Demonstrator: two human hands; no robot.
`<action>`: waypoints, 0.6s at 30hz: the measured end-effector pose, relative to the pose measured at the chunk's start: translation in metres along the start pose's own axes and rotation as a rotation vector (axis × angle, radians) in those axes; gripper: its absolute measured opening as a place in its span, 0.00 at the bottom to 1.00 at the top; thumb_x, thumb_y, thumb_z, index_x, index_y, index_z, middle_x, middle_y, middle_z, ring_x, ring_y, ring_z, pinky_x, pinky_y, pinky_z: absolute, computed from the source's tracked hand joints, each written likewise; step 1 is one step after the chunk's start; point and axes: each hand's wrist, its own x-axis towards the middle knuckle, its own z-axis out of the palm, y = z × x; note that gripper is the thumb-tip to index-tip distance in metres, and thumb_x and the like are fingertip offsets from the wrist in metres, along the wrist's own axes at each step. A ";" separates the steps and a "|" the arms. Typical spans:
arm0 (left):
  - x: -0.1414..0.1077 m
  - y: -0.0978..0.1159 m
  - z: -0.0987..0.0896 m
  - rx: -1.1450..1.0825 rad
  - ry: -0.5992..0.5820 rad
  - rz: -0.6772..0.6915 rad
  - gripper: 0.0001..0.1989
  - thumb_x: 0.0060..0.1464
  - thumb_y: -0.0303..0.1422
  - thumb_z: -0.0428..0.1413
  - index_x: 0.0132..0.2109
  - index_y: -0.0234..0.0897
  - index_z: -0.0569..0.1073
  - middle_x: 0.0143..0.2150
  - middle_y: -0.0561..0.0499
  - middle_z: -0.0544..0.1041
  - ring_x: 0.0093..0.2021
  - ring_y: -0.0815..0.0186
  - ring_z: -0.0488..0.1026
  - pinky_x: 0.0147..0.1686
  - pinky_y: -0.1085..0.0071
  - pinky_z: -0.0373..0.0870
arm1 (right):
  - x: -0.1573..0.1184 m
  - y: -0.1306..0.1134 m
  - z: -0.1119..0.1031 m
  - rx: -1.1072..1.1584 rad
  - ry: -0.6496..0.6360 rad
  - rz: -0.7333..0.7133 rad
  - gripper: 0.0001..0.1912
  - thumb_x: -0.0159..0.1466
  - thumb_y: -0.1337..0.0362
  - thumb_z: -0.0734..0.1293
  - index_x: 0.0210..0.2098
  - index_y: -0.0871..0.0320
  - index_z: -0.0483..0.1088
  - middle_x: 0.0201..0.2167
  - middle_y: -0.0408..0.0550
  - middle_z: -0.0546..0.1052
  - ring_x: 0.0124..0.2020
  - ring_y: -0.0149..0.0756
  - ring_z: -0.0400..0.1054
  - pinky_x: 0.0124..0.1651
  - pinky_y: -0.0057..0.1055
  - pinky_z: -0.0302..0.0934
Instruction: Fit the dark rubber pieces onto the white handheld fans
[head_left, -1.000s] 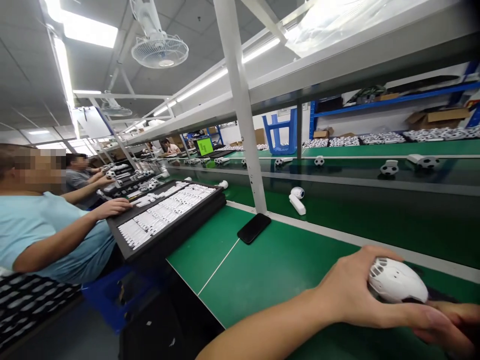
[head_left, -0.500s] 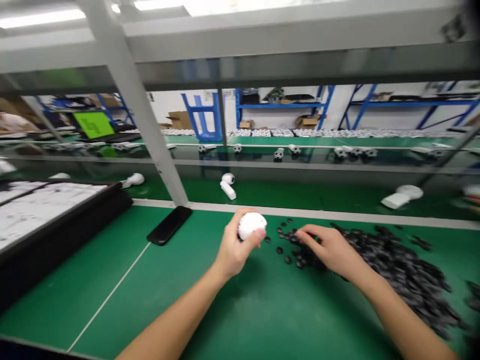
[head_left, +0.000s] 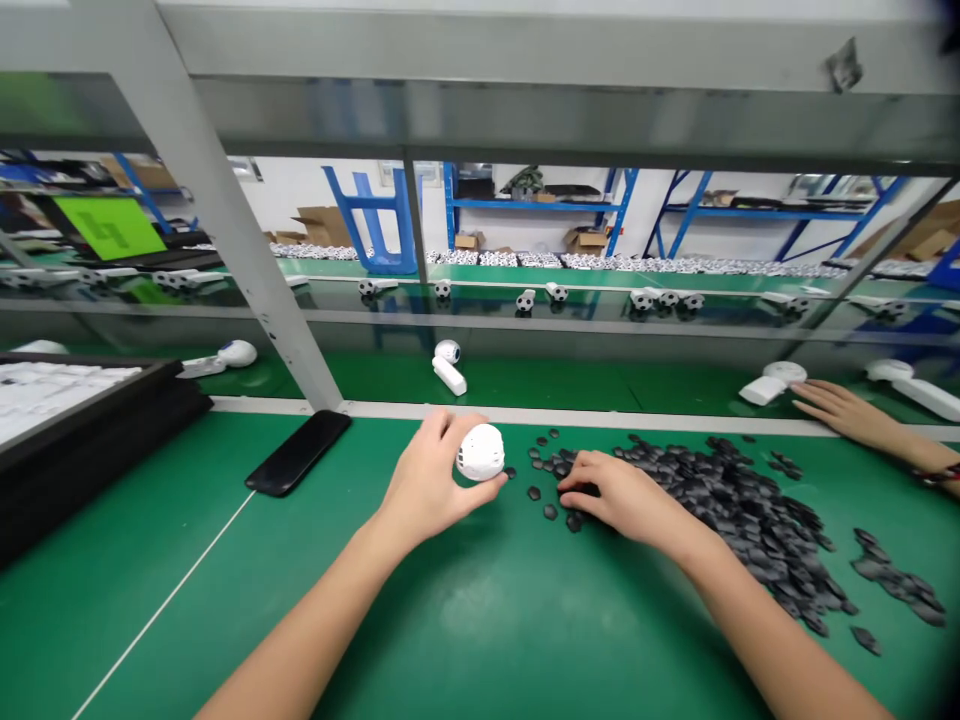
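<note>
A round white plastic ball housing [head_left: 481, 452], with small slots on its left side, is held in my left hand [head_left: 431, 480] above the green work surface [head_left: 465, 620]. Thumb and fingers wrap round it from the left. My right hand [head_left: 611, 493] is lowered onto the near left edge of a pile of small black five-sided pieces [head_left: 735, 510]. Its fingertips are pinched together among the loose pieces, and what lies between them is hidden. A few black pieces [head_left: 534, 493] lie scattered between the two hands.
A black phone [head_left: 300, 453] lies at left, beside a dark tray of white parts [head_left: 67, 395]. Behind the pale rail, white ball-and-handle units [head_left: 450, 375] sit on the green belt. Another person's hand [head_left: 847, 408] touches one such unit [head_left: 776, 382] at right. A slanted metal post [head_left: 240, 230] rises at left.
The view has swung a little to the right. My left hand has turned the white ball, showing its slotted side. The right hand has stayed at the black pieces. Another person's hand has come in at right.
</note>
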 end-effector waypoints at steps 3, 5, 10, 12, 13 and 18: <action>-0.004 0.007 -0.001 0.014 -0.048 -0.165 0.27 0.54 0.47 0.64 0.58 0.48 0.68 0.35 0.54 0.78 0.32 0.56 0.77 0.31 0.68 0.67 | 0.002 -0.007 0.003 0.074 0.097 0.014 0.15 0.75 0.55 0.61 0.40 0.51 0.77 0.40 0.48 0.78 0.41 0.43 0.73 0.44 0.37 0.66; -0.009 0.013 0.002 -0.061 -0.075 -0.224 0.25 0.56 0.45 0.63 0.58 0.49 0.68 0.28 0.57 0.76 0.26 0.59 0.74 0.28 0.70 0.64 | 0.003 -0.017 0.005 0.228 0.154 0.079 0.16 0.76 0.53 0.58 0.42 0.52 0.73 0.37 0.47 0.78 0.37 0.40 0.73 0.41 0.36 0.67; -0.024 0.020 0.019 -0.180 -0.103 -0.234 0.27 0.56 0.36 0.62 0.61 0.50 0.66 0.40 0.53 0.81 0.34 0.57 0.77 0.32 0.69 0.68 | 0.000 -0.048 0.014 0.643 0.091 0.109 0.14 0.73 0.50 0.63 0.45 0.53 0.71 0.34 0.44 0.77 0.32 0.36 0.74 0.38 0.31 0.70; -0.028 0.019 0.025 -0.155 -0.128 -0.210 0.29 0.56 0.35 0.61 0.64 0.50 0.65 0.49 0.50 0.81 0.42 0.53 0.79 0.37 0.65 0.71 | -0.002 -0.057 0.017 0.690 0.055 0.088 0.13 0.72 0.51 0.65 0.42 0.53 0.73 0.32 0.43 0.77 0.31 0.36 0.74 0.37 0.31 0.70; -0.030 0.019 0.027 -0.148 -0.146 -0.195 0.30 0.56 0.34 0.61 0.64 0.50 0.64 0.52 0.49 0.80 0.45 0.51 0.79 0.40 0.63 0.72 | -0.002 -0.060 0.019 0.691 0.040 0.082 0.13 0.72 0.51 0.66 0.40 0.54 0.73 0.30 0.42 0.77 0.30 0.36 0.73 0.36 0.31 0.70; -0.032 0.019 0.027 -0.146 -0.244 -0.128 0.32 0.56 0.34 0.60 0.66 0.49 0.63 0.60 0.47 0.77 0.52 0.48 0.78 0.45 0.60 0.73 | -0.006 -0.065 0.024 0.641 0.010 0.077 0.13 0.71 0.53 0.67 0.35 0.55 0.76 0.29 0.44 0.81 0.31 0.37 0.76 0.37 0.31 0.71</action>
